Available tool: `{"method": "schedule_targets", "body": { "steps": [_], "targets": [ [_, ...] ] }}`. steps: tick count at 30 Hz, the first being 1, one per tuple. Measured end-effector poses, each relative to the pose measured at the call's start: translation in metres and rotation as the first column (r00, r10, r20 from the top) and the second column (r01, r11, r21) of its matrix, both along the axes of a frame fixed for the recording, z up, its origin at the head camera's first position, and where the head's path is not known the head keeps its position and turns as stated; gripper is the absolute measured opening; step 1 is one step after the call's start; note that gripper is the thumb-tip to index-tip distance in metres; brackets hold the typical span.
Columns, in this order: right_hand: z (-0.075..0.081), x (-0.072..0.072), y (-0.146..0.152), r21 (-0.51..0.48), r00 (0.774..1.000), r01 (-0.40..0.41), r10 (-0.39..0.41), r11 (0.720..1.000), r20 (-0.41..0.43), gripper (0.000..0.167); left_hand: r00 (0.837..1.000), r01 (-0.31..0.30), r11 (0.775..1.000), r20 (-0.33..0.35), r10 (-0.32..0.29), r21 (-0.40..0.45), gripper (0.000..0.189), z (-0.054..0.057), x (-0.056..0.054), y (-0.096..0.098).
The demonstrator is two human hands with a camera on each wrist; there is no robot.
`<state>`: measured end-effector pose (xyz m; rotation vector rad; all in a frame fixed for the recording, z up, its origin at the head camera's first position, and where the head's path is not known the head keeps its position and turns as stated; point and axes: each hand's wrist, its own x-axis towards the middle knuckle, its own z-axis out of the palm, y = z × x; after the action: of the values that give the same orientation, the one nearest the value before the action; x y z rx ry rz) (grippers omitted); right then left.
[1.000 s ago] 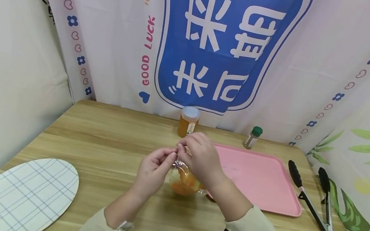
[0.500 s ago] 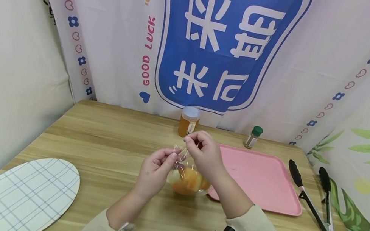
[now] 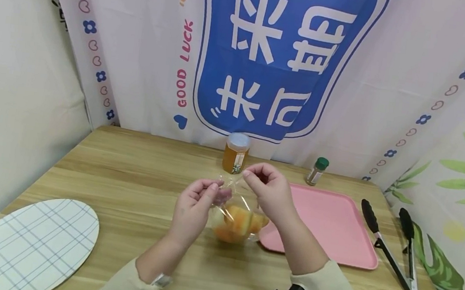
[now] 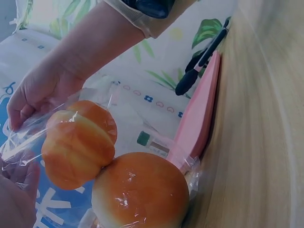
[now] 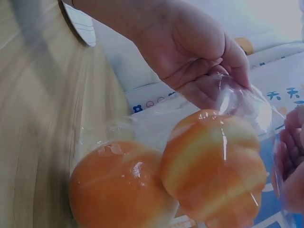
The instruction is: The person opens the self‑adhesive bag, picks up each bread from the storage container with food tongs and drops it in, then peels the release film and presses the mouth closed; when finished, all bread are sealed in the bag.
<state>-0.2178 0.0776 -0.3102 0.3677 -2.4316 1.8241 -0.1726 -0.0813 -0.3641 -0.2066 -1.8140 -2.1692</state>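
A clear plastic bag (image 3: 247, 202) hangs between my two hands over the middle of the wooden table. Golden-brown bread rolls (image 3: 237, 221) sit in its lower part: in the left wrist view a round roll (image 4: 141, 190) lies beside a grooved roll (image 4: 78, 149). My left hand (image 3: 191, 209) pinches the bag's gathered top between thumb and fingers, with film bunched over the fingers. Opposite it, my right hand (image 3: 273, 193) pinches the other side of the bag's mouth with thumb and forefinger. The film is stretched between the hands.
Right of the bag lies a pink tray (image 3: 326, 227), with black-tipped tongs (image 3: 396, 259) beyond it. A honey-coloured jar (image 3: 235, 154) and a green-capped spice bottle (image 3: 317, 171) stand at the back. An oval checked board (image 3: 31, 246) lies at the left.
My right hand has moved right, away from the left hand, and the bag's top has spread wider between them. The left hand has shifted slightly up.
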Motion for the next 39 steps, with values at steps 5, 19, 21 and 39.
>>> {"method": "schedule_targets", "body": {
  "steps": [5,19,21,39],
  "targets": [
    [-0.001,-0.003,0.010,-0.069,0.995,0.074,-0.078,0.995,-0.061,0.012,1.000,-0.008,1.000,0.004,0.008,0.021,0.022,0.000,-0.003,-0.001],
    [-0.002,-0.004,0.054,-0.262,0.951,0.274,-0.301,0.925,-0.067,0.008,0.998,-0.038,0.993,0.050,0.033,0.115,0.018,-0.002,-0.004,-0.011],
    [-0.003,-0.004,0.060,-0.283,0.948,0.294,-0.317,0.913,-0.035,0.007,0.997,-0.044,0.992,0.060,0.037,0.115,0.018,-0.001,-0.004,-0.012],
    [-0.006,-0.010,0.119,-0.463,0.877,0.453,-0.476,0.762,0.074,0.016,0.993,-0.066,0.991,0.104,0.053,0.119,0.019,-0.002,-0.008,-0.018]
  ]
}}
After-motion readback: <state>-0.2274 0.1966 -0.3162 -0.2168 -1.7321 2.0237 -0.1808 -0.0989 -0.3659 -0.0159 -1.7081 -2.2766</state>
